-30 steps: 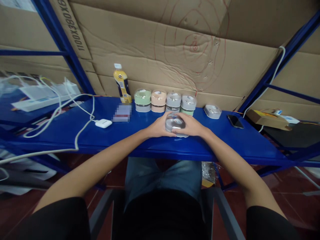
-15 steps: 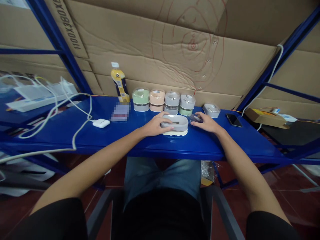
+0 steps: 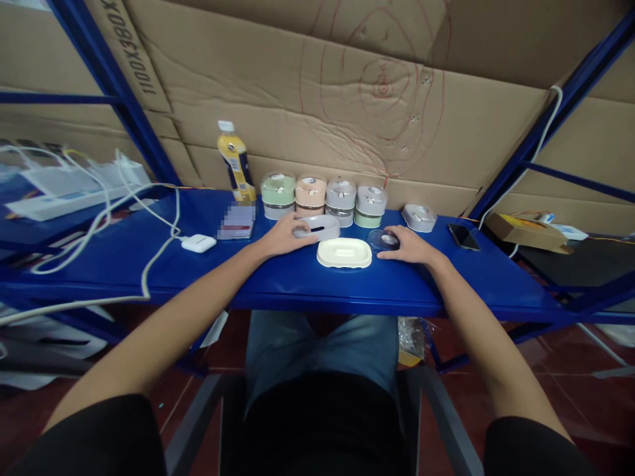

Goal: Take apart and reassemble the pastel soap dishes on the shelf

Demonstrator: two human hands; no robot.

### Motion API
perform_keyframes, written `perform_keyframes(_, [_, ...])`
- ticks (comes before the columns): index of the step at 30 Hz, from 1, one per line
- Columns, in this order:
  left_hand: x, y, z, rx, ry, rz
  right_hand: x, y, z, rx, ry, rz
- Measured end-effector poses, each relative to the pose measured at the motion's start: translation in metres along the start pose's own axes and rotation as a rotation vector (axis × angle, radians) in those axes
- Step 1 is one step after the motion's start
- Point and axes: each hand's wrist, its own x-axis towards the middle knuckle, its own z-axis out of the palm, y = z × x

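My left hand (image 3: 288, 237) grips the left end of a grey oval plastic tray (image 3: 327, 227) with a dark slot in its middle. In front of it, a cream oval base (image 3: 344, 254) with a wavy rim lies on the blue table. My right hand (image 3: 407, 244) has its thumb and fingers around the right edge of a clear lid (image 3: 381, 240), just right of the base. Behind the hands stand small oval boxes with clear lids in stacks: green (image 3: 278, 190), peach (image 3: 310, 192) and grey (image 3: 341, 194).
A single grey box (image 3: 419, 217) and a phone (image 3: 464, 237) lie to the right. At the left are a yellow bottle (image 3: 237, 165), a blurred flat packet (image 3: 237, 221) and a white earphone case (image 3: 198, 243) with a cable. Cardboard (image 3: 238, 79) backs the blue table (image 3: 278, 284).
My left hand has lifted the grey tray off the cream base and moved it left and back, uncovering the base. The right hand and clear lid have barely moved.
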Motion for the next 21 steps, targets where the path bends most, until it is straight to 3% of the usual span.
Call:
perform_keyframes(5, [-0.001, 0.016, 0.001, -0.077, 0.052, 0.083, -0.003, -0.002, -0.007, 0.09, 0.024, 0.056])
perform_keyframes(9, [-0.008, 0.049, 0.011, -0.124, 0.033, 0.248, -0.005, -0.005, -0.013, 0.243, 0.206, 0.051])
perform_keyframes(12, [-0.011, 0.071, 0.025, -0.131, -0.002, 0.264, -0.005, -0.019, -0.019, 0.378, 0.319, -0.063])
perform_keyframes(17, [-0.01, 0.079, 0.041, -0.171, -0.044, 0.197, 0.007, -0.063, -0.019, 0.354, 0.174, -0.356])
perform_keyframes(21, [-0.008, 0.072, 0.044, -0.238, -0.024, 0.175, 0.024, -0.091, -0.003, 0.287, 0.087, -0.422])
